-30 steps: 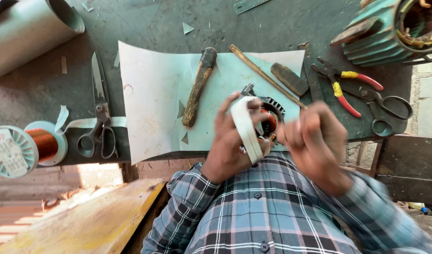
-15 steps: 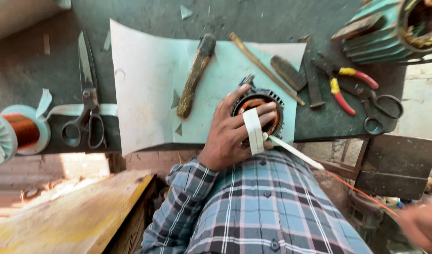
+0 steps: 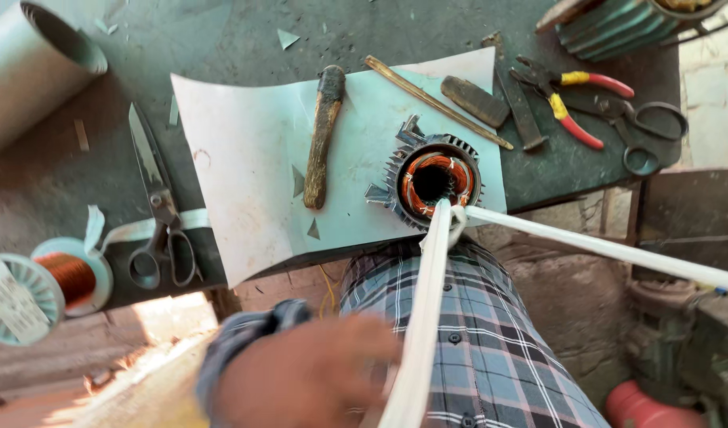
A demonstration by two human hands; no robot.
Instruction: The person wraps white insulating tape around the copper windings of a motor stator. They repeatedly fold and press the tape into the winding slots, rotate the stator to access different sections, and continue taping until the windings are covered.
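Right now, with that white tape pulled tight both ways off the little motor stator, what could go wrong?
1. The stator sits near the bench's front edge; the taut white tape could drag it off onto the lap.
2. The tape is knotted against the copper windings; hard pulling might nick or shift them.
3. The left hand grips one strand while the other runs out of frame to the right; a slip could jerk the stator into the wooden-handled tool.

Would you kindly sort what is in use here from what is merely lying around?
In use: left hand, white tape, stator.
Lying about: scissors, wire spool, pliers, wooden-handled tool, pale sheet.
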